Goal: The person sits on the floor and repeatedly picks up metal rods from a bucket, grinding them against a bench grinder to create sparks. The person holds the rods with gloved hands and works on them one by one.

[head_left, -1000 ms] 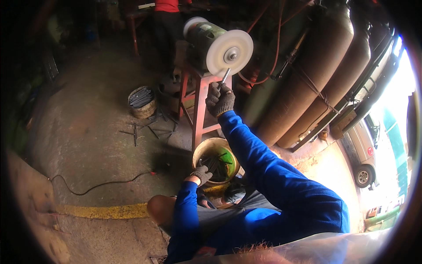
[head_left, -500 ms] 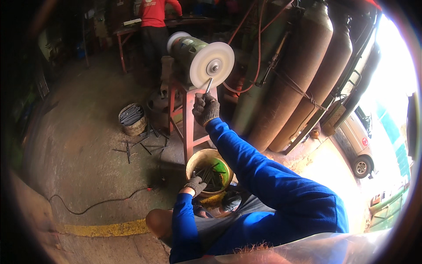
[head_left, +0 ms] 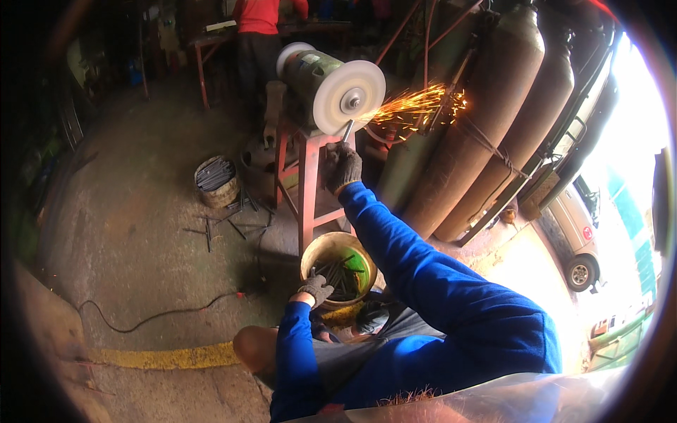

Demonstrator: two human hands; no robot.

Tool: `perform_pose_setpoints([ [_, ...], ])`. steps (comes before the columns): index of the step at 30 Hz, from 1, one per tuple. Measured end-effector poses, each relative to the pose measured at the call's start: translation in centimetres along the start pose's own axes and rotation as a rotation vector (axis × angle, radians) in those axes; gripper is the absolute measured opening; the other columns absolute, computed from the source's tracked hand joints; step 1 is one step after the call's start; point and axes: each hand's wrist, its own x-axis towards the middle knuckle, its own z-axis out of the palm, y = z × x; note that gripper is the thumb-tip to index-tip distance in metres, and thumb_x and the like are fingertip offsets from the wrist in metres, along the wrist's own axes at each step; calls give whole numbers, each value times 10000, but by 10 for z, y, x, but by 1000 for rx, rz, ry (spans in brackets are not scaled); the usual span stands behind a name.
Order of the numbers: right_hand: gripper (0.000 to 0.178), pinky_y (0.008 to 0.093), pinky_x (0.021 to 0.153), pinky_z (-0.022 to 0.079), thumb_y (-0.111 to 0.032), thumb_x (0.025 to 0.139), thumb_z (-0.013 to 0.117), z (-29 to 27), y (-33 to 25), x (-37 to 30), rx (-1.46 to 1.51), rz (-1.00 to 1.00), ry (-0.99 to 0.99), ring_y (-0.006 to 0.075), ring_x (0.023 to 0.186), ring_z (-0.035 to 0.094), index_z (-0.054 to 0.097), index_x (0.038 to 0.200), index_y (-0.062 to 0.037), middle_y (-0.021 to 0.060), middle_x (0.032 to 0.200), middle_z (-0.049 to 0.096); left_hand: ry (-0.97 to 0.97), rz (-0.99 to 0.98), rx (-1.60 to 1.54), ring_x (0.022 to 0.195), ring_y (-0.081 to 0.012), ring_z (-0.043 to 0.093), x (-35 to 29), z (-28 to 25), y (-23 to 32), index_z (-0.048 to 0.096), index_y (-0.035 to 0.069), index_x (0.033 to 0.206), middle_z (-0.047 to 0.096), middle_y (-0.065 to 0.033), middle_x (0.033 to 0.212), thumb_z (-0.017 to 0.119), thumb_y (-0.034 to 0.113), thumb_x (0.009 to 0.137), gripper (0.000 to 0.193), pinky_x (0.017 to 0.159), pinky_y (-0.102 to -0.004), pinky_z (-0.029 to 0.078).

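Note:
In my gloved right hand (head_left: pixel 343 168) is a short metal rod (head_left: pixel 348 130), closed in the fingers. Its upper end touches the lower part of the pale grinding wheel (head_left: pixel 350 97) on the green bench grinder (head_left: pixel 310 74). Orange sparks (head_left: pixel 416 104) spray to the right from the contact. Lower down, my gloved left hand (head_left: pixel 315 290) is at the left rim of a bucket (head_left: pixel 307 248) with many dark metal rods (head_left: pixel 338 280) inside. Its fingers are curled, and what seems a rod's tip pokes out above them; the rest is hidden.
The grinder stands on a red metal stand (head_left: pixel 308 190). A second bucket (head_left: pixel 224 193) full of rods is to the left, with loose rods (head_left: pixel 233 224) on the floor. Tall gas cylinders (head_left: pixel 479 127) lean at right. A cable (head_left: pixel 162 316) lies on the floor. A person in red (head_left: pixel 258 17) stands behind.
The rod in my right hand has come against the wheel, and sparks now fly to the right. My left hand stays at the bucket. The whole view has shifted slightly.

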Motion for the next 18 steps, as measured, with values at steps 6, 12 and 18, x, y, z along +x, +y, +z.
perform_pose_setpoints([
  [6, 259, 262, 517, 440, -288, 938, 501, 20, 40, -8, 356, 156, -4, 165, 548, 528, 559, 758, -112, -5, 613, 516, -2, 17, -17, 1109, -419, 583, 4, 2, 2, 636, 52, 1085, 623, -254, 1146, 616, 401, 853, 420, 930, -465, 474],
  [12, 318, 234, 413, 341, -361, 971, 488, -5, -9, -1, 1760, 1159, -191, 125, 454, 407, 521, 745, -139, -29, 586, 437, 12, -46, -28, 1125, -432, 573, -13, -2, -9, 632, 56, 1086, 619, -255, 1164, 608, 404, 859, 416, 934, -468, 473],
  [18, 346, 238, 389, 307, -380, 982, 470, -14, -12, 12, 1691, 1158, -184, 121, 433, 369, 527, 758, -123, -35, 581, 398, 11, -9, -43, 1123, -431, 574, -6, -2, -3, 626, 56, 1084, 614, -260, 1165, 606, 402, 854, 416, 943, -461, 473],
])
